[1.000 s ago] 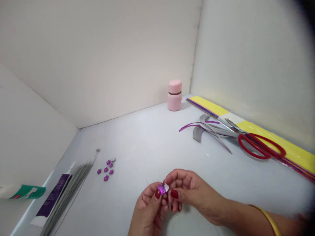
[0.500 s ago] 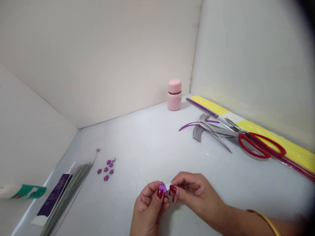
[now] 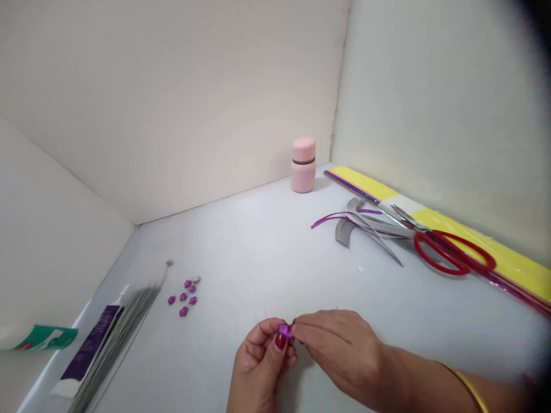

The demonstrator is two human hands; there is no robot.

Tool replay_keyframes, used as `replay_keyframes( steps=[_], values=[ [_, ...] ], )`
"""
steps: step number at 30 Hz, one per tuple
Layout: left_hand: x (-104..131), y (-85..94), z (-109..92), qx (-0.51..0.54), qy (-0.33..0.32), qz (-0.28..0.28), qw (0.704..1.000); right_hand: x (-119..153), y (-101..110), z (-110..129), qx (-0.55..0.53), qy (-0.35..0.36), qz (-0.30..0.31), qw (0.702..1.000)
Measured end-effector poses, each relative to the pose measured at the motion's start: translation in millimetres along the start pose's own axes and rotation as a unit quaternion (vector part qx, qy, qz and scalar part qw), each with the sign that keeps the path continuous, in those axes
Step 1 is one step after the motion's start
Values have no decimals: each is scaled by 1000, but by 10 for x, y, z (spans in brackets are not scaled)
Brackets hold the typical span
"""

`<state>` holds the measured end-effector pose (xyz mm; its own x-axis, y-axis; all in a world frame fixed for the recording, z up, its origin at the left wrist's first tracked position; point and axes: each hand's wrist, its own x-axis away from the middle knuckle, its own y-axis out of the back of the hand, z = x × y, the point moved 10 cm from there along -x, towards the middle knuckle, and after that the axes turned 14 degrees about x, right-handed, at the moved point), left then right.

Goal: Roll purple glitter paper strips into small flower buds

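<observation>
Between the thumb and fingers of my left hand is a small shiny purple paper star, low in the middle of the view. My right hand comes from the right with its fingers closed, its fingertips against the star's right edge. Those fingers cover whatever part of the paper they pinch. Several finished purple stars lie on the white table to the left, with a small silver star beside them.
At left lie a bundle of thin wires, a purple glue tube and a green-and-white tube. A pink jar stands near the back corner. To the right are red-handled scissors, grey and purple paper strips and a yellow packet.
My right hand has rolled over, its back now turned up and its fingertips closer to the star. The white strip end between the hands is now hidden.
</observation>
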<state>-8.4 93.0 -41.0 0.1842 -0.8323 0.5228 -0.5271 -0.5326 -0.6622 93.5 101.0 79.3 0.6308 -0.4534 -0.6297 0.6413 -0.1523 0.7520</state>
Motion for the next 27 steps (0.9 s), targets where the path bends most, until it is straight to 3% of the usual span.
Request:
replay_keyframes(
  steps=[8,18,23,27],
  values=[
    [9,-24,-23,-18,-6,5,1000,-13,-11,-17,-18,-12,18,1000],
    [17,-37,-8,-24,-9,20,999,17,-196,-296,-206,-182,55,960],
    [10,-49,8,-27,-8,34,999,120,-326,-460,-274,-304,68,910],
    [2,-58,16,-30,-10,41,999,199,-501,-483,-407,-377,77,829]
  ],
)
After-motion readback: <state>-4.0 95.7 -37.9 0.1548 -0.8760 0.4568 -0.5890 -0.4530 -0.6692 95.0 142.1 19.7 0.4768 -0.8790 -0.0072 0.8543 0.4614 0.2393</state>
